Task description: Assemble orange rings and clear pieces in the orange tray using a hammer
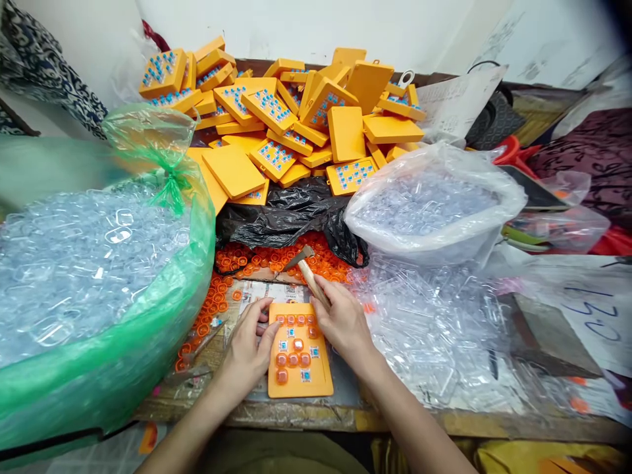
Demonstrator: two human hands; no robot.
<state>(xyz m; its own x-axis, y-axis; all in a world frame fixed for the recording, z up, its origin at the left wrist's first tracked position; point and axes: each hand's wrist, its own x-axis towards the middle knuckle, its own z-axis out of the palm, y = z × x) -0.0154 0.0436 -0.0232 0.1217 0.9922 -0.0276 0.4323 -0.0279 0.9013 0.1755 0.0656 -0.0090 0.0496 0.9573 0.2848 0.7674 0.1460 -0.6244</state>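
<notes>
A yellow plastic panel (pixel 323 375) lies flat on the bench in front of me. Several clear orange caps (pixel 293 359) sit on it, and a few small blue-and-white pieces (pixel 306 375) show between them. My left hand (pixel 251 345) holds the panel's left edge, thumb on the rim and fingers curled. In my right hand (pixel 345 322) is a small hammer (pixel 311 280), gripped by its wooden handle, with its metal head pointing up and away. The right hand rests near the panel's upper right corner.
Yellow panels (pixel 345 131) are heaped at the back. A green bag (pixel 197 276) of clear parts stands left, and a white bag (pixel 508 194) of clear parts right. Loose orange caps (pixel 212 299), a black plastic bag (pixel 291 210) and clear pieces (pixel 419 322) surround the panel.
</notes>
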